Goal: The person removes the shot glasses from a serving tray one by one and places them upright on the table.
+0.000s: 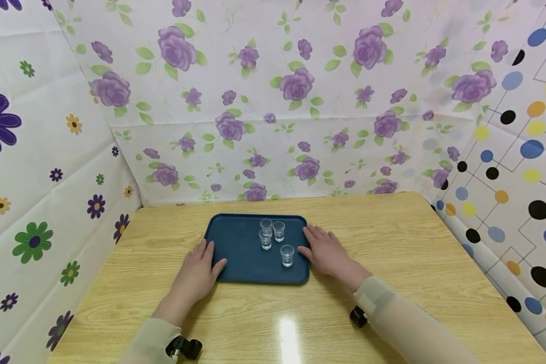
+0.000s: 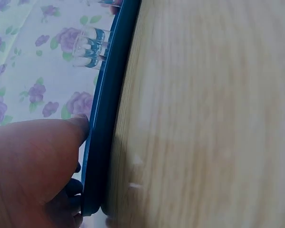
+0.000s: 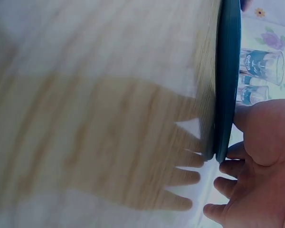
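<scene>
A dark blue rectangular tray point(image 1: 243, 253) lies flat on the wooden table. On its right half stand several small clear shot glasses: three close together, including this shot glass point(image 1: 279, 231), and a single glass point(image 1: 287, 256) nearer the front. My left hand point(image 1: 196, 270) rests along the tray's left side, thumb over the rim near the front corner. At the right side, my right hand point(image 1: 326, 250) touches the rim with fingers extended and thumb reaching over the edge. In the right wrist view its fingers point(image 3: 230, 185) are spread, their reflection showing on the tabletop.
The wooden table point(image 1: 391, 232) spreads out around the tray, with a bright light reflection in front. Behind it hangs a cloth point(image 1: 273, 162) with purple roses. A flower-patterned cloth point(image 1: 41, 202) covers the left side, a dotted one point(image 1: 518, 202) the right.
</scene>
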`<state>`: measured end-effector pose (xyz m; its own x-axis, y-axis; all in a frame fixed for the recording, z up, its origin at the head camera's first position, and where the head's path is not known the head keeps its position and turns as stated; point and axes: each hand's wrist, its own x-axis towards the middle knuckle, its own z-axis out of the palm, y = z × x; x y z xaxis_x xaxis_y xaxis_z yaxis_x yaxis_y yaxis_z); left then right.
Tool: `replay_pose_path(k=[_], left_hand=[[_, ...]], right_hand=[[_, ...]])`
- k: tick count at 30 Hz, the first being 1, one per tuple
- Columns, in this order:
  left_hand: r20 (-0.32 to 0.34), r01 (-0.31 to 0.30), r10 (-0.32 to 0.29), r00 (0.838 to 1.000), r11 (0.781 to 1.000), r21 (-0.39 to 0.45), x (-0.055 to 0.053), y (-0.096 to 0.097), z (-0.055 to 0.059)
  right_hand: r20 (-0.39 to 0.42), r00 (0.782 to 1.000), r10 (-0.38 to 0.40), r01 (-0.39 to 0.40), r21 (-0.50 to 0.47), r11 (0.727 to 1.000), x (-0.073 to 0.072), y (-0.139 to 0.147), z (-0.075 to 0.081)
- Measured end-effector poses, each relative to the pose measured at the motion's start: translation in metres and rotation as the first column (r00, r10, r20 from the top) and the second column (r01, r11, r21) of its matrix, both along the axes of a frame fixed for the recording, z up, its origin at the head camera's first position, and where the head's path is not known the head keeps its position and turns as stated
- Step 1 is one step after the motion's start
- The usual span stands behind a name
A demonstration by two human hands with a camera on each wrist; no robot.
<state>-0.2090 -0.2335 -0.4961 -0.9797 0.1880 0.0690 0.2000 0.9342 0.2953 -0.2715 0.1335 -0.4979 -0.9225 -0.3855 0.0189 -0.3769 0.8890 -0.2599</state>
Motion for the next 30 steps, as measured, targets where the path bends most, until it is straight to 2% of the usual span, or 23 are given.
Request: replay_pose_path(k=[9, 15, 22, 30], left_hand=[[0.003, 0.026, -0.026, 1.0, 1.0, 0.016, 0.009, 0.009, -0.004], [-0.014, 0.048, -0.047, 0.999, 0.998, 0.031, 0.016, 0.014, -0.005], [-0.029, 0.058, -0.057, 0.998, 0.997, 0.041, 0.021, 0.019, -0.003], [-0.054, 0.059, -0.058, 0.997, 0.998, 0.032, 0.024, 0.024, -0.006]], right_hand=[[-0.106, 0.993, 0.057, -0.056, 0.015, 0.998, -0.006, 0.012, -0.001], [-0.149, 0.986, 0.074, -0.071, 0.023, 0.997, -0.011, 0.021, -0.006], [-0.174, 0.981, 0.081, -0.077, 0.028, 0.997, -0.014, 0.029, -0.01], [-0.17, 0.981, 0.092, -0.083, 0.058, 0.995, -0.01, 0.037, -0.009]])
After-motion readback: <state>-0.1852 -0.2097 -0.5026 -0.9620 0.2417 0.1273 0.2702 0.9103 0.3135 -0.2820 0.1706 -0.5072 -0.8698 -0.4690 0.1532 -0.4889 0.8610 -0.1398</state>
